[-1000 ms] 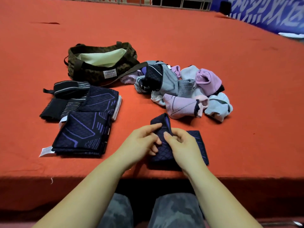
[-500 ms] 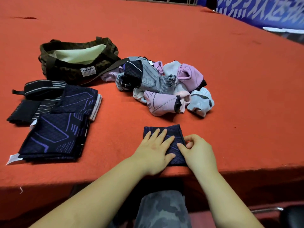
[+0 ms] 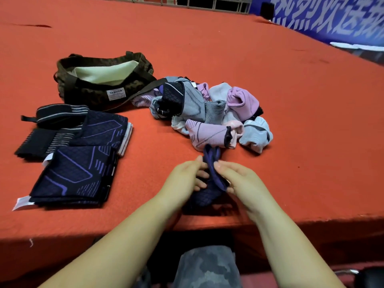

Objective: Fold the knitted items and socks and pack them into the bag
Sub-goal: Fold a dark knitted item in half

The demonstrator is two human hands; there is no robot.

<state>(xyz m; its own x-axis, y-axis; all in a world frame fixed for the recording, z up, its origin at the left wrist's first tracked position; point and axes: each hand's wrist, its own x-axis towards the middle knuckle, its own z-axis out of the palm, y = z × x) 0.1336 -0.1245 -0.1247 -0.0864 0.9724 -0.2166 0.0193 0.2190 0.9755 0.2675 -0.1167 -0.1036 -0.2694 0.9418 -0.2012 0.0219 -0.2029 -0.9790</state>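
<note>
- The navy sock with purple lines is near the front edge of the red table, bunched between both hands, its cuff end sticking up above the fingers.
- The left hand grips the sock from the left side, fingers curled onto the fabric.
- The right hand pinches the sock from the right side, fingertips against the cloth close to the left hand's.
- The pile of unfolded socks, lilac, grey, pale blue and dark, lies just beyond the hands, touching nothing in them.
- The camouflage bag stands open at the back left, its pale lining showing and a "FASHION" label on its front; its strap reaches to the pile.
- The folded knitted items, dark navy with purple lines and black with stripes, lie stacked left of the hands, in front of the bag.
</note>
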